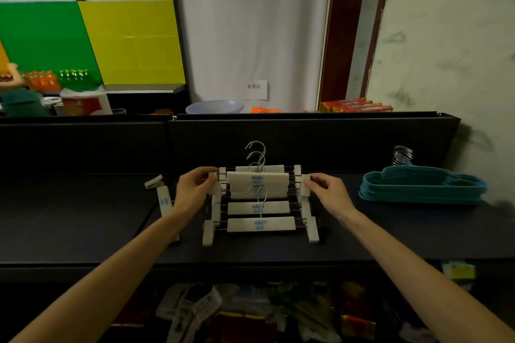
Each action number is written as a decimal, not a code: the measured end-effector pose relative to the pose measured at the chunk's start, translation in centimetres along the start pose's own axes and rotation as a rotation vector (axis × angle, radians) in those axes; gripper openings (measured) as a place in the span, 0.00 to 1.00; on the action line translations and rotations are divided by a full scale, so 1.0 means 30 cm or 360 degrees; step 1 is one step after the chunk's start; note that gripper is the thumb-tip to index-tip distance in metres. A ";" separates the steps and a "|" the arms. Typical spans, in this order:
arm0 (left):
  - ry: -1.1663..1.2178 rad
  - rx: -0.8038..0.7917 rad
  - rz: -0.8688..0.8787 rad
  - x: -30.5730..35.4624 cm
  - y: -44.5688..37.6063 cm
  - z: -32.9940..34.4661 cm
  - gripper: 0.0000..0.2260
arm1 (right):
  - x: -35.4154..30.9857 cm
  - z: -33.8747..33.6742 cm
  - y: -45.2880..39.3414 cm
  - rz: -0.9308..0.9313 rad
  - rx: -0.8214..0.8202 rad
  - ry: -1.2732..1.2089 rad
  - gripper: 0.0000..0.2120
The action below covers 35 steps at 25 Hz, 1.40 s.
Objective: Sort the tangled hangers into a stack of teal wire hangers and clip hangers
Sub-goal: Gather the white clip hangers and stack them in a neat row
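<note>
Pinching the end clips of the top clip hanger (257, 177), your left hand (192, 189) and right hand (328, 192) hold it over the white stack (260, 224) mid-shelf (83, 217). Teal wire hangers (422, 185) lie stacked at right; one more clip hanger (163, 198), partly hidden, seems to lie left.

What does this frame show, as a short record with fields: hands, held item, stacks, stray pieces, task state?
left hand: pinches the left clip of the top clip hanger
right hand: pinches its right clip
clip stack: white, mid-shelf, hooks pointing away
teal stack: right on the shelf, apart from the clip stack
stray hanger: one white clip hanger left of the left hand, partly hidden by the forearm
task state: both stacks formed; top hanger being set, stray one left
</note>
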<state>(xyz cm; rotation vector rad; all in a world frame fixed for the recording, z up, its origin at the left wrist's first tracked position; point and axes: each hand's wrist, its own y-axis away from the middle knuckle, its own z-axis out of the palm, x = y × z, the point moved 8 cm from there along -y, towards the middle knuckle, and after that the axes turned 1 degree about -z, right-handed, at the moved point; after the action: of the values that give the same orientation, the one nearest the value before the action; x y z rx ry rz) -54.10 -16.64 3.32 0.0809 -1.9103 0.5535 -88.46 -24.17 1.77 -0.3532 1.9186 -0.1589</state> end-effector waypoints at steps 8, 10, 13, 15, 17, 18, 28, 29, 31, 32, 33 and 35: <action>-0.0215 -0.0139 0.0112 0.004 0.035 0.014 0.09 | 0.044 0.001 0.067 0.0075 0.0081 0.0134 0.10; -0.0257 -0.0201 0.0134 0.004 0.058 0.014 0.12 | 0.045 0.001 0.077 0.0092 0.0091 0.0196 0.11; -0.0378 -0.0393 0.0118 -0.011 0.116 0.040 0.27 | 0.039 0.006 0.100 0.0049 0.0152 0.0319 0.12; -0.0714 -0.0523 0.0167 -0.031 0.151 0.069 0.37 | 0.039 0.014 0.117 0.0020 0.0207 0.0403 0.13; -0.1103 -0.0563 0.0264 -0.045 0.173 0.087 0.42 | 0.033 0.030 0.135 -0.0007 0.0227 0.0529 0.14; -0.1236 -0.0538 0.0313 -0.047 0.178 0.089 0.42 | 0.028 0.040 0.144 -0.0018 0.0232 0.0606 0.15; -0.1220 -0.0429 0.0447 -0.034 0.199 0.107 0.33 | -0.023 0.057 0.211 -0.0058 0.0333 0.1137 0.17; -0.1210 -0.0437 0.0464 -0.030 0.204 0.110 0.33 | -0.024 0.055 0.212 -0.0057 0.0348 0.1154 0.17; -0.1211 -0.0440 0.0459 -0.028 0.206 0.109 0.32 | -0.029 0.052 0.207 -0.0069 0.0367 0.1169 0.16; -0.1226 -0.0435 0.0455 -0.028 0.205 0.108 0.32 | -0.032 0.052 0.203 -0.0074 0.0371 0.1188 0.15; -0.1246 -0.0426 0.0461 -0.026 0.204 0.107 0.32 | -0.034 0.051 0.197 -0.0078 0.0370 0.1221 0.15; -0.1285 -0.0413 0.0475 -0.023 0.207 0.108 0.31 | -0.029 0.052 0.188 -0.0083 0.0350 0.1273 0.16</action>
<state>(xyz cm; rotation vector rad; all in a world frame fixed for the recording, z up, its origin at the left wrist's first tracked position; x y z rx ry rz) -58.52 -12.60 -0.34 -0.1804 -2.7966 0.5014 -87.66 -18.46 0.41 -0.1999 2.6430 -0.6145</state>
